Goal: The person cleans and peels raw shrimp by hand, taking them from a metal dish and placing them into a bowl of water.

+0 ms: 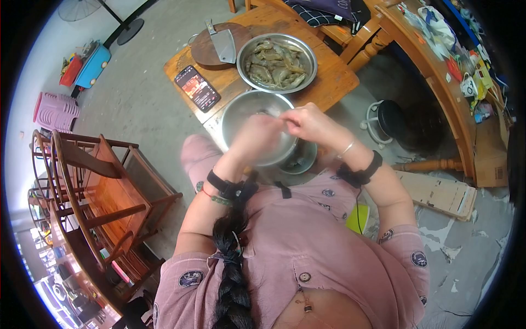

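So we've got both hands up over the nearer steel bowl (233,119), and clock directions here go from that bowl, 12 pointing away from us. Our left hand (258,136) is a big motion smear above the bowl, so we honestly can't tell if its fingers are spread or pinching. Our right hand (312,125) comes in from about 3 o'clock, thumb and index pressed together right by the left fingers; can't make out what, if anything, is between the tips. The raw shrimp (275,64) are heaped in the shrimp bowl (312,68), just past 12 o'clock and right beside ours, on the low wooden table (335,74). At 11 there's a round chopping board (205,50) with a cleaver (223,46) lying on it, blade near the shrimp bowl's rim. Our phone (198,89) is face up at 10, screen lit. Around 4 o'clock a smaller bowl (304,160) sits lower down, partly hidden, contents too murky to name. Further out we've got a dark round stool (390,119) with pale legs at 3, a wooden chair (118,189) at 8 and a stack of pink stools (57,111) at 9. We've also got a black strap on each wrist, plus a thin bangle on the right.
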Demonstrator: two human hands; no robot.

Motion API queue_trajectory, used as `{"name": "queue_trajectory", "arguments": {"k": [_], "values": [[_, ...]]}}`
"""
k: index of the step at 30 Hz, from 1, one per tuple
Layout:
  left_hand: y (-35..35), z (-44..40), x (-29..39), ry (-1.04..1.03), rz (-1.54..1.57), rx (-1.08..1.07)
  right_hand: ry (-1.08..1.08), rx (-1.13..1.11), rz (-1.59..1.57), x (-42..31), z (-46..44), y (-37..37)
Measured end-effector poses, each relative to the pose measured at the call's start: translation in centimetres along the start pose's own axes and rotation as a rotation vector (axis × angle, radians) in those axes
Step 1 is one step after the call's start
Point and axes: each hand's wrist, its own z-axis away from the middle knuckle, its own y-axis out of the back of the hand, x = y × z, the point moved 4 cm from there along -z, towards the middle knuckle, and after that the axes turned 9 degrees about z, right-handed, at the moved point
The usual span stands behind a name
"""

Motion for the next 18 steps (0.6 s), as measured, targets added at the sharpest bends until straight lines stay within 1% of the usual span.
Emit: {"name": "queue_trajectory", "arguments": {"k": [4, 6, 10, 12, 15, 16, 17, 18], "values": [[-0.5, 0.2, 1.1, 0.036, 0.017, 0.004, 0.009, 0.010, -0.003, 0.0, 0.0, 0.0], [-0.8, 0.7, 1.3, 0.323, 0.287, 0.143, -0.022, -0.004, -0.024, 0.3, 0.0, 0.0], [-0.8, 0.8, 2.1, 0.293, 0.290, 0.117, -0.012, 0.004, -0.024, 0.3, -0.2, 0.2], [-0.8, 0.9, 2.4, 0.381, 0.342, 0.134, 0.025, -0.010, -0.041, 0.0, -0.3, 0.5], [-0.6, 0.9, 2.0, 0.418, 0.340, 0.153, 0.055, -0.043, -0.056, 0.2, -0.3, 0.5], [-0.1, 0.8, 0.9, 0.418, 0.339, 0.151, 0.054, -0.042, -0.055, 0.1, -0.2, 0.7], [0.5, 0.4, -0.2, 0.216, 0.135, 0.043, -0.074, -0.102, -0.182, 0.4, 0.0, 0.6], [0.1, 0.2, 0.9, 0.014, -0.068, -0.064, -0.201, -0.163, -0.308, 0.8, 0.1, 0.4]]}}
